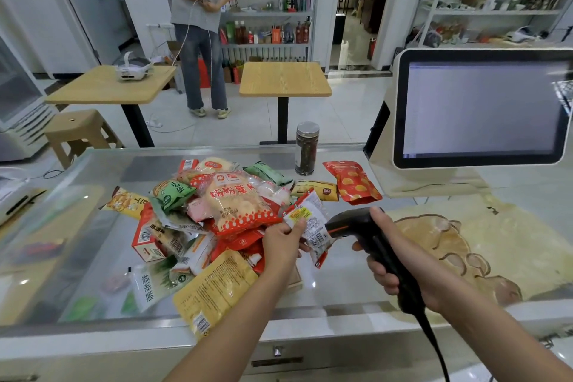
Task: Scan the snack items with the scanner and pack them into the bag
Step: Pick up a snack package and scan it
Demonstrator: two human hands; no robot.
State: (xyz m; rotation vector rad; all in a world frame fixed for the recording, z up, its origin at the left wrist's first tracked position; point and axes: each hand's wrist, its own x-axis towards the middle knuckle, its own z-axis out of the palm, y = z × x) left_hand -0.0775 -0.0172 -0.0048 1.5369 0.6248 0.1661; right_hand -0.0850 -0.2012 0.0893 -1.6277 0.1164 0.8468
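The left hand (283, 240) pinches a snack packet (311, 220) just beside the barcode scanner (348, 225), gripped by fingers (380, 273) of the right hand (401, 246); its barcode (319, 240) should face the scanner squarely.

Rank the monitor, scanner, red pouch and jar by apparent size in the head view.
1. monitor
2. scanner, though nearness to the camera inflates it, so its lead over the pouch is unsure
3. red pouch
4. jar

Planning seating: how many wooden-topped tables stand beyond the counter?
2. The left table carries a white headset; the right table stands beside it. Others may be hidden.
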